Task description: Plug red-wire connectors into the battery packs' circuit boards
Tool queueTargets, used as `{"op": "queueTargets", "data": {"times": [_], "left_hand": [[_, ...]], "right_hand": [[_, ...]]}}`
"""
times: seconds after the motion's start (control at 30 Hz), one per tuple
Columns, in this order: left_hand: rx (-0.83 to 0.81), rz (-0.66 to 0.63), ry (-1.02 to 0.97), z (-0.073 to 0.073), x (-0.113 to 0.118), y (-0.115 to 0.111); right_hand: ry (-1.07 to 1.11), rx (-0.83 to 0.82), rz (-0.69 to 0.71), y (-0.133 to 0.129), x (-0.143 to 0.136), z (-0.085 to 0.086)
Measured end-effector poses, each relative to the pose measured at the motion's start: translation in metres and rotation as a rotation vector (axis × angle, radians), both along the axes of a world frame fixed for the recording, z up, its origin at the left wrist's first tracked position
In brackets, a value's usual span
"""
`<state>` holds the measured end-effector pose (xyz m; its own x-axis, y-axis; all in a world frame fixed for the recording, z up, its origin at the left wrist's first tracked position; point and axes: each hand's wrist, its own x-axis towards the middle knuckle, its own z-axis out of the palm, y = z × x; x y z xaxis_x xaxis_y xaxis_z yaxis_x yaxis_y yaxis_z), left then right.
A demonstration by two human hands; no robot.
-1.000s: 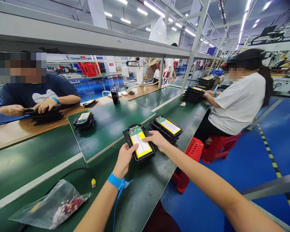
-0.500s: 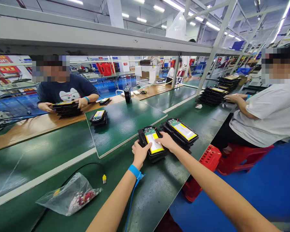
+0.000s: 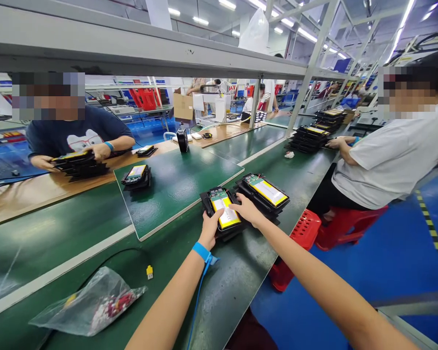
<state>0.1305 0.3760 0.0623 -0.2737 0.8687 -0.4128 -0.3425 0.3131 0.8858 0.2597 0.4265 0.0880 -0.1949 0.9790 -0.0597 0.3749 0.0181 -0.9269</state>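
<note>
A small stack of black casings, the top one holding a yellow-edged battery and a green circuit board (image 3: 224, 212), rests on the green bench. My left hand (image 3: 210, 227), with a blue wrist strap (image 3: 203, 253), grips its near left side, thumb on the battery. From the right, my right hand (image 3: 247, 210) holds the same stack, fingers over the battery's right edge. Right beside it lies a second stack of casings (image 3: 268, 192) with a battery on top. A third stack (image 3: 136, 176) sits on the raised green board (image 3: 175, 181).
A clear bag of red and white parts (image 3: 107, 304) and a yellow-tipped cable (image 3: 149, 272) lie at front left. A person (image 3: 91, 127) across the bench holds casings. Another person (image 3: 397, 155) sits at right near tall stacks (image 3: 308, 140). A metal beam (image 3: 149, 48) crosses above.
The whole view has shifted, so the bench and stacks appear further left. Both my hands remain on the same stack. The person across the bench has tilted their stack slightly.
</note>
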Motion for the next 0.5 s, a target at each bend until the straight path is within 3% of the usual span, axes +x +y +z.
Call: {"op": "queueTargets", "data": {"times": [0.2,0.3,0.5], "left_hand": [[-0.046,-0.026,-0.017,0.006,0.000,-0.001],[-0.051,-0.032,-0.008,0.008,0.000,-0.002],[-0.062,-0.029,0.013,0.007,-0.001,0.000]], "right_hand": [[0.195,-0.041,-0.072,-0.040,0.024,-0.046],[0.285,-0.112,-0.060,-0.046,0.029,-0.065],[0.404,-0.136,0.030,-0.027,0.025,-0.072]]}}
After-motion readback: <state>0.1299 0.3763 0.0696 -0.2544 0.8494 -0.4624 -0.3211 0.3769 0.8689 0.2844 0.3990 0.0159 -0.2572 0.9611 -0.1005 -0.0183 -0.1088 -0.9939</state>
